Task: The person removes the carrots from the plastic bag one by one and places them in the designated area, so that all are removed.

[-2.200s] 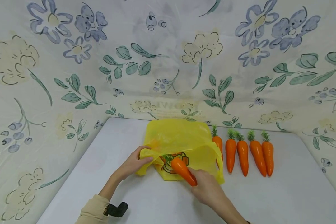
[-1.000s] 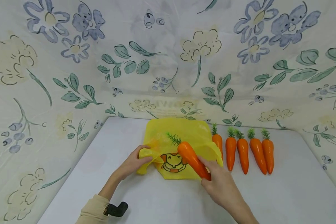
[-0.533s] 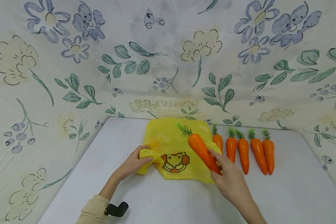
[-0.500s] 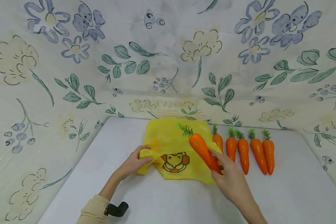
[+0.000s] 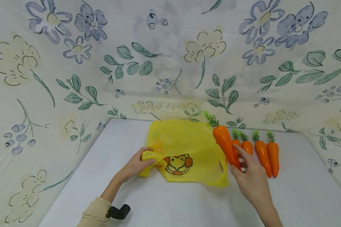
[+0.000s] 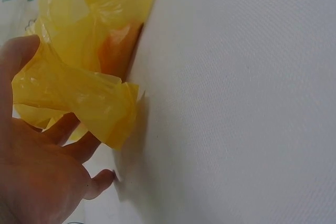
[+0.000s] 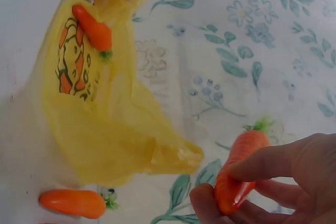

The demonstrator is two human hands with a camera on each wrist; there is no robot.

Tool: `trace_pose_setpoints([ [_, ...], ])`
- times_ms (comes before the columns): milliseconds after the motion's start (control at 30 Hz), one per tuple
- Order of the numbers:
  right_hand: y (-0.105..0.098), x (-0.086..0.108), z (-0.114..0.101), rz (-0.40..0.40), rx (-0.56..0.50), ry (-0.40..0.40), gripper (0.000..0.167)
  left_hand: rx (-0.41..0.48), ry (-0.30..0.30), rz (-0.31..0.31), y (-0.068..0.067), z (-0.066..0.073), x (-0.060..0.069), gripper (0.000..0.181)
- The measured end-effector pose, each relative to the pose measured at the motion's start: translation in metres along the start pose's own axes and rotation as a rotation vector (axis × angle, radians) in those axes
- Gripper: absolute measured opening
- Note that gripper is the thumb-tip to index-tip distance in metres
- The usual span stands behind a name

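My left hand (image 5: pixel 133 165) pinches the gathered edge of a yellow plastic bag (image 5: pixel 182 135), which lies flattish on the table with a cartoon face printed on it. Thumb and fingers grip that edge in the left wrist view, where an orange shape (image 6: pixel 116 51) shows through the plastic. My right hand (image 5: pixel 251 181) holds an orange carrot (image 5: pixel 225 145) by its narrow end, raised at the bag's right side, green leaves up and to the left. In the right wrist view, a second carrot (image 7: pixel 95 32) lies at the bag's mouth.
Several carrots (image 5: pixel 262 157) lie in a row to the right of the bag, leaves toward the back; the held carrot and right hand partly cover some. A floral sheet (image 5: pixel 170 63) rises behind the white table (image 5: pixel 147 205). A black device (image 5: pixel 118 212) sits at the left sleeve.
My right hand has drawn the carrot, leaves last, out of the bag's mouth and carried it right and upward. The bag's right side has sagged. My left hand keeps its place.
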State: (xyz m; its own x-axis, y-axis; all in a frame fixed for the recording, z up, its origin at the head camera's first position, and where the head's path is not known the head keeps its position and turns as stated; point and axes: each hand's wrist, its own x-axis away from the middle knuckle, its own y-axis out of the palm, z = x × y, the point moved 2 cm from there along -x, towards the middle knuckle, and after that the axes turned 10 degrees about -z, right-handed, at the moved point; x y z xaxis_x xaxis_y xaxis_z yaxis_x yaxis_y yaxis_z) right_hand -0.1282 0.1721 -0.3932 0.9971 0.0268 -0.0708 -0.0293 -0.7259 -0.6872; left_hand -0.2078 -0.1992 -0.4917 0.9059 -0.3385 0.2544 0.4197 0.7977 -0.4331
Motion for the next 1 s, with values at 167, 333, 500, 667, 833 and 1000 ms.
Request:
trace_pose_setpoints([
  [167, -0.004, -0.002, 0.010, 0.059, 0.001, 0.045, 0.061, 0.014, 0.000, -0.007, -0.001, -0.002, 0.000, 0.059],
  [333, -0.009, -0.004, 0.025, 0.112, 0.019, 0.106, 0.059, 0.021, 0.000, -0.013, -0.002, -0.003, -0.001, 0.059],
  [500, -0.016, -0.006, 0.047, 0.153, 0.024, 0.157, 0.058, 0.022, 0.001, -0.011, -0.002, -0.003, -0.001, 0.059],
  [667, -0.026, -0.010, 0.073, 0.193, 0.048, 0.193, 0.058, 0.022, 0.001, -0.009, -0.002, -0.004, 0.000, 0.059],
  [833, -0.037, -0.013, 0.096, 0.232, 0.082, 0.265, 0.059, 0.023, 0.003, -0.012, -0.002, -0.005, 0.000, 0.058],
  [1000, -0.046, -0.018, 0.116, 0.253, 0.117, 0.331, 0.062, 0.028, 0.003, -0.010, -0.001, -0.006, 0.000, 0.059],
])
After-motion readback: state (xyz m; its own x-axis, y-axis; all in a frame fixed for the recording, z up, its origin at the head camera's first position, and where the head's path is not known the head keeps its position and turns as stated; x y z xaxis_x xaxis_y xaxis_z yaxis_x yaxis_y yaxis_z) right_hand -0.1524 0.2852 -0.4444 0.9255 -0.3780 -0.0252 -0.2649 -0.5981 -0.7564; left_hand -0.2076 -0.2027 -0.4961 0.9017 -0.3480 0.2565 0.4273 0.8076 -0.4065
